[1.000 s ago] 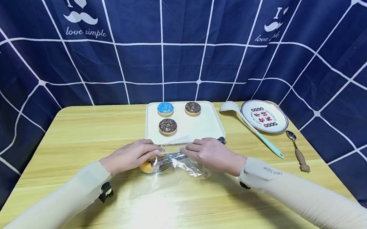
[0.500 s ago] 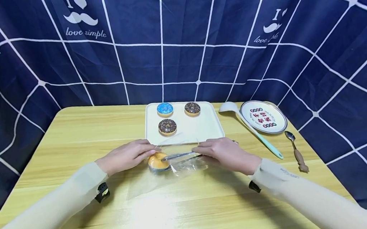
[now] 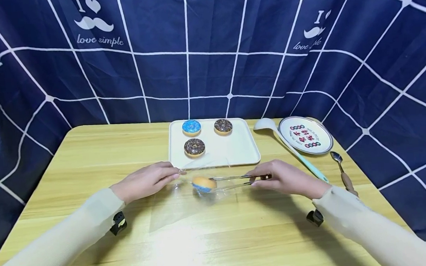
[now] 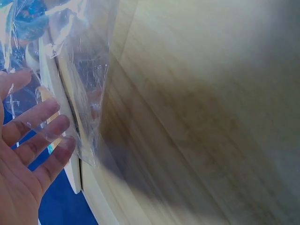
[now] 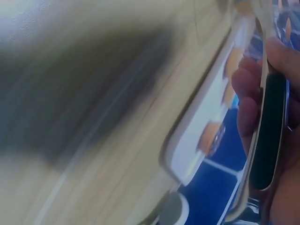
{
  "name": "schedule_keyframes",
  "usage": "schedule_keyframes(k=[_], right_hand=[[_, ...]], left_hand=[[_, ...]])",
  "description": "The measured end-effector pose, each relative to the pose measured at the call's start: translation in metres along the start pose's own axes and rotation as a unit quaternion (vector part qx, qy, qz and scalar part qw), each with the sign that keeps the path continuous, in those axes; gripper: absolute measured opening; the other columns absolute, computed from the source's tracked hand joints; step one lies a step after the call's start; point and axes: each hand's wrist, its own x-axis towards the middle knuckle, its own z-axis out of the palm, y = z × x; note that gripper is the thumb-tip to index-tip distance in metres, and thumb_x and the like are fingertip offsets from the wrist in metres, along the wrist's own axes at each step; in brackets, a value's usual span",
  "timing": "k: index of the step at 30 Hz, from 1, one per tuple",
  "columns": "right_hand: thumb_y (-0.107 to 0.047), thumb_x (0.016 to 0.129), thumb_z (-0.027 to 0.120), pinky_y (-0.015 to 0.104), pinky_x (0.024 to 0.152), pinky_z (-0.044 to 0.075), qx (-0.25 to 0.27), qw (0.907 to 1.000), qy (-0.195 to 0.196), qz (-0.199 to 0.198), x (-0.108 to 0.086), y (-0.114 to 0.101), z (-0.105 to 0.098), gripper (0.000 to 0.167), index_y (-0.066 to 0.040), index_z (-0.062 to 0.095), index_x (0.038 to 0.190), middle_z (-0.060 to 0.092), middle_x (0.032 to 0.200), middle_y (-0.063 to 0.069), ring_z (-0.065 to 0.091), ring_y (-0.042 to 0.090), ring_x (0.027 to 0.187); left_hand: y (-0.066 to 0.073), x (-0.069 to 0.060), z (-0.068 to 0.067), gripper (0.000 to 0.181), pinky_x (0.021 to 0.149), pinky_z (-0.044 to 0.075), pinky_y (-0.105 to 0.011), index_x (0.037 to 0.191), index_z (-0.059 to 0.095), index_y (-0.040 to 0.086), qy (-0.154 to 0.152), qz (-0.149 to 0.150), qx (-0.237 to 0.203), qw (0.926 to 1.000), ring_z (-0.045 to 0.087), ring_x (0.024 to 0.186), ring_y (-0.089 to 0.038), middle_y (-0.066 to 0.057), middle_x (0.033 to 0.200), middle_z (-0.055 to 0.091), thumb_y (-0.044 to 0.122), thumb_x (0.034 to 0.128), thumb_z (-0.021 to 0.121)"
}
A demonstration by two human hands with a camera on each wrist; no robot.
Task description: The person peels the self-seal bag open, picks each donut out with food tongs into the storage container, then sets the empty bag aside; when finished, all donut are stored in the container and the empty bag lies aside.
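In the head view my left hand (image 3: 145, 182) pinches the edge of a clear plastic bag (image 3: 170, 211) above the table. The left wrist view shows the thumb and fingers of that hand on either side of the film (image 4: 89, 117). My right hand (image 3: 286, 178) grips metal tongs (image 3: 265, 177) by their dark handle pads. The tongs reach left to a doughnut (image 3: 203, 184) with blue icing, which is tilted with its icing facing down and towards me. Film surrounds the doughnut, and glare hides exactly where the tips touch it.
Behind the hands, a white tray (image 3: 236, 148) bears a blue-iced doughnut (image 3: 191, 127) and two chocolate ones, including the front one (image 3: 194, 147). To the right lie a ladle (image 3: 293, 149), a printed plate (image 3: 306, 135) and a small spoon (image 3: 344, 172). A dark checked curtain hangs behind.
My right hand has moved right with the tongs, coming clear of the bag. The doughnut has shifted right from beside my left hand and turned. The left hand has barely moved.
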Motion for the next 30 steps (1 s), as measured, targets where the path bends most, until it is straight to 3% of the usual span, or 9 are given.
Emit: schedule_keyframes(k=[4, 8, 12, 16, 21, 25, 30], right_hand=[[-0.021, 0.102, 0.07, 0.027, 0.087, 0.06, 0.046, 0.9982, -0.001, 0.04, -0.012, 0.007, -0.007, 0.029, -0.005, 0.075, 0.126, 0.079, 0.118, 0.009, 0.072, 0.006, 0.105], [-0.02, 0.101, 0.071, 0.023, 0.086, 0.059, 0.057, 0.9962, 0.005, 0.066, -0.023, 0.012, -0.016, 0.029, -0.006, 0.076, 0.125, 0.078, 0.12, 0.011, 0.071, 0.003, 0.107], [-0.017, 0.101, 0.07, 0.023, 0.079, 0.059, 0.105, 0.9901, -0.013, 0.093, -0.034, 0.018, -0.027, 0.031, -0.001, 0.073, 0.127, 0.079, 0.111, 0.015, 0.074, 0.004, 0.094], [-0.013, 0.102, 0.068, 0.024, 0.072, 0.057, 0.16, 0.9804, -0.023, 0.113, -0.042, 0.029, -0.038, 0.028, 0.002, 0.073, 0.126, 0.079, 0.091, 0.005, 0.073, 0.009, 0.078], [-0.007, 0.105, 0.061, 0.024, 0.075, 0.057, 0.213, 0.9707, -0.006, 0.111, -0.047, 0.047, -0.042, 0.029, 0.009, 0.068, 0.127, 0.079, 0.097, -0.01, 0.073, 0.013, 0.079], [-0.004, 0.107, 0.055, 0.023, 0.075, 0.056, 0.236, 0.9631, 0.014, 0.128, -0.052, 0.059, -0.042, 0.033, 0.016, 0.061, 0.132, 0.08, 0.104, -0.01, 0.071, 0.009, 0.079], [-0.013, 0.108, 0.057, 0.028, 0.071, 0.054, 0.233, 0.9565, 0.012, 0.176, -0.045, 0.068, -0.039, 0.036, 0.01, 0.062, 0.135, 0.08, 0.1, -0.001, 0.066, 0.01, 0.075]], left_hand=[[-0.001, -0.001, 0.0, 0.031, 0.103, 0.055, -0.045, 0.134, 0.071, 0.019, -0.005, -0.004, -0.003, 1.0, 0.068, 0.114, -0.019, 0.0, 0.121, 0.071, 0.027, 0.111, 0.052], [-0.002, -0.003, -0.001, 0.032, 0.106, 0.054, -0.046, 0.136, 0.071, 0.019, -0.005, -0.008, -0.009, 0.9999, 0.067, 0.119, -0.021, -0.001, 0.125, 0.071, 0.027, 0.1107, 0.053], [-0.004, -0.004, -0.001, 0.031, 0.105, 0.054, -0.045, 0.134, 0.071, 0.019, 0.0, -0.003, -0.011, 0.9999, 0.068, 0.118, -0.021, 0.0, 0.124, 0.071, 0.026, 0.1105, 0.053], [-0.006, -0.006, -0.001, 0.031, 0.104, 0.055, -0.045, 0.134, 0.072, 0.018, 0.0, 0.001, -0.011, 0.9999, 0.068, 0.117, -0.02, 0.0, 0.123, 0.071, 0.027, 0.1109, 0.052], [-0.008, -0.01, -0.003, 0.03, 0.103, 0.055, -0.045, 0.133, 0.072, 0.019, 0.001, -0.014, -0.007, 0.9999, 0.068, 0.115, -0.019, 0.001, 0.12, 0.071, 0.027, 0.1104, 0.054], [-0.006, -0.008, -0.004, 0.032, 0.103, 0.055, -0.045, 0.135, 0.072, 0.018, 0.0, -0.01, -0.01, 0.9999, 0.068, 0.114, -0.018, 0.001, 0.119, 0.072, 0.028, 0.1108, 0.053], [-0.005, -0.008, -0.003, 0.031, 0.103, 0.055, -0.045, 0.133, 0.073, 0.017, 0.0, -0.009, -0.013, 0.9999, 0.068, 0.113, -0.018, 0.001, 0.119, 0.072, 0.027, 0.1106, 0.054]])
